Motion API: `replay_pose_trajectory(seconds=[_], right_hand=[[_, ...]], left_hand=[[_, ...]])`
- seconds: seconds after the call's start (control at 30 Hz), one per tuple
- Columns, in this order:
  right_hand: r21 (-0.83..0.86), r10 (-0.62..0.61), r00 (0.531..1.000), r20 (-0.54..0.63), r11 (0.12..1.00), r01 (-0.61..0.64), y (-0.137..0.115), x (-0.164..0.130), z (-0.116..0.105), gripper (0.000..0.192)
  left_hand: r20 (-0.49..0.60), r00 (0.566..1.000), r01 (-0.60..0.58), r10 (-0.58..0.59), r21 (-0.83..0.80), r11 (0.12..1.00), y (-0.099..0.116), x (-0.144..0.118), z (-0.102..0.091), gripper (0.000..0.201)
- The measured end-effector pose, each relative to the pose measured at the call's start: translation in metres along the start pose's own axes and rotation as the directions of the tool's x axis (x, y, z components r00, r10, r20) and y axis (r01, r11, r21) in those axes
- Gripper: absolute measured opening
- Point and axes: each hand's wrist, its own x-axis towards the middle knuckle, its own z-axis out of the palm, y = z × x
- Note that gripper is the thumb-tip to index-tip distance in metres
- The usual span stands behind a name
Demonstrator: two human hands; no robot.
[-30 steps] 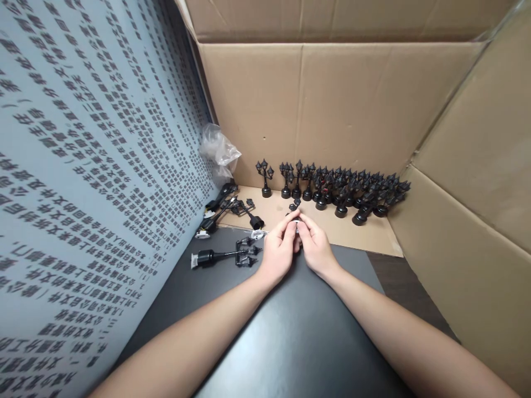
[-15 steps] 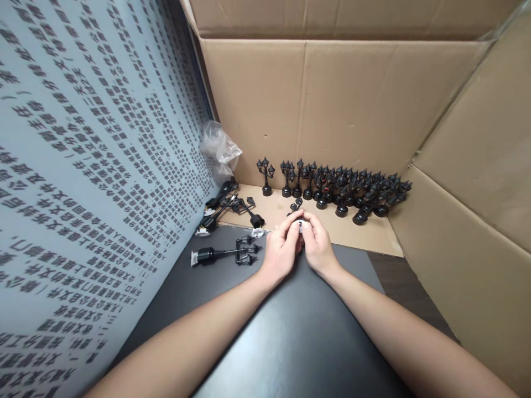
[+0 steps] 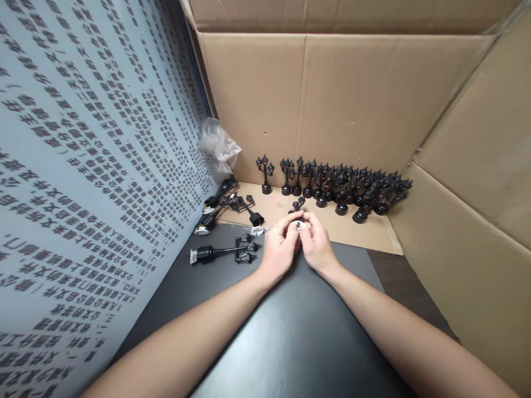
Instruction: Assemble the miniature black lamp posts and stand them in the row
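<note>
Small lamp part pinched between both hands over the black mat.

The small black-and-white part [image 3: 297, 225] sits between the fingertips of both hands, just above the far edge of the black mat [image 3: 298, 331]; most of it is hidden by the fingers. The left hand [image 3: 280, 249] curls closed on it from the left, the right hand [image 3: 317, 246] from the right, their fingers touching. Just left lies an unassembled lamp post [image 3: 222, 254]; more loose pieces [image 3: 230, 207] lie beyond it. Standing miniature street lamps [image 3: 344, 190] line the cardboard wall [image 3: 332, 99], well beyond the hands. A crumpled plastic bag [image 3: 218, 146] sits in the corner.
</note>
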Motion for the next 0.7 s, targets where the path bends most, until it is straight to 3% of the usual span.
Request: replay_pose_trajectory(seconds=[0.27,0.5,0.7], right_hand=[[-0.045,-0.044,0.998,-0.035,0.998,0.043,0.003,0.001,0.001,0.028],[0.022,-0.051,0.995,-0.083,0.998,0.053,0.011,0.003,0.002,0.04],[0.018,-0.023,0.998,-0.066,1.0,0.024,0.013,0.002,0.003,0.04]], left_hand=[[0.006,1.0,-0.019,0.019,0.008,1.0,-0.001,-0.001,0.001,0.046],[0.007,0.998,-0.056,0.056,0.075,0.996,0.0,-0.003,0.001,0.058],[0.017,0.995,-0.098,0.097,0.116,0.988,-0.003,-0.002,0.001,0.049]])
